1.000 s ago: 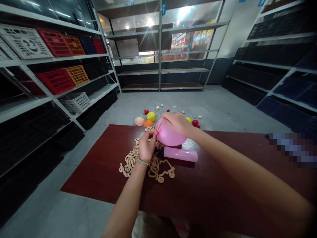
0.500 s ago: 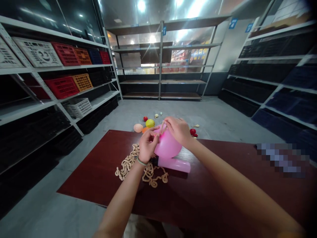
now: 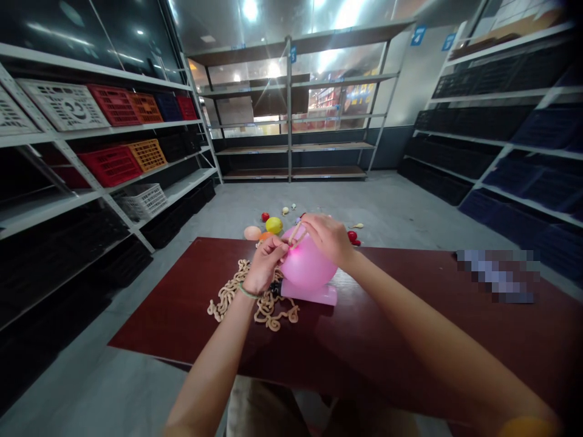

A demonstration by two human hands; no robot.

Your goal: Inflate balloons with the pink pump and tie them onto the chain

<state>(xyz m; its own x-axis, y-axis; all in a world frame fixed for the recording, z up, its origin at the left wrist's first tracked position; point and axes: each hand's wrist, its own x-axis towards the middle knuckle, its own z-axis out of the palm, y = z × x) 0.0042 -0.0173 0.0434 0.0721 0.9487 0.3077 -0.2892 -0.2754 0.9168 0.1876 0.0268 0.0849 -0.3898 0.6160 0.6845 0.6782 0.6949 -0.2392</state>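
Note:
A round pink balloon is held over the brown table. My left hand pinches the balloon's neck at its upper left. My right hand is closed on a thin tan strand that runs down to the neck, and its palm side lies close to the balloon's top. Beneath the balloon lies a pink cylinder with a black end. Coiled tan strands are piled by my left wrist, and more of them lie beside the cylinder.
Small balloons, among them a yellow one, a peach one and a red one, lie beyond the table. A blurred item rests at the table's right. Shelves with crates stand left; racks stand ahead and right.
The view has shifted slightly. Both hands stay at the balloon's neck, with my left hand a little lower and the strand stretched between them.

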